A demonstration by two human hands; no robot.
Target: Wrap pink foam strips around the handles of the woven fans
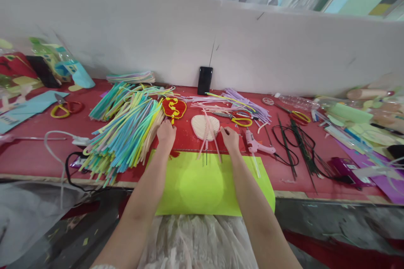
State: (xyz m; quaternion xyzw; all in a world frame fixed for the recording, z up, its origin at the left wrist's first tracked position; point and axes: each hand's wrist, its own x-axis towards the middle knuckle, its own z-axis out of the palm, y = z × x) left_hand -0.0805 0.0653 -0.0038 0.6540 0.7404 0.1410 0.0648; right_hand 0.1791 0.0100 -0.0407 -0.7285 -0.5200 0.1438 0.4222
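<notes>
My left hand [166, 132] is closed, its fingertips at the yellow tail of a red pipe-cleaner piece [179, 109] with a yellow twisted trim. A cream, ribbed, rounded pipe-cleaner piece [197, 127] lies between my hands, with pink pipe cleaners [217, 147] crossing over it and pointing towards me. At its right edge is my right hand [230, 138], fingers curled together; whatever is between them is too small to make out. A yellow-green sheet [202, 189] spreads below both wrists, over the table's front edge.
A big heap of coloured pipe cleaners [123, 130] lies left. Behind the cream piece are scissors [241, 121] and lilac pipe cleaners [249, 103]. A pink glue gun [257, 145] with a black cord rests right. A phone [205, 80] leans against the white wall [158, 33].
</notes>
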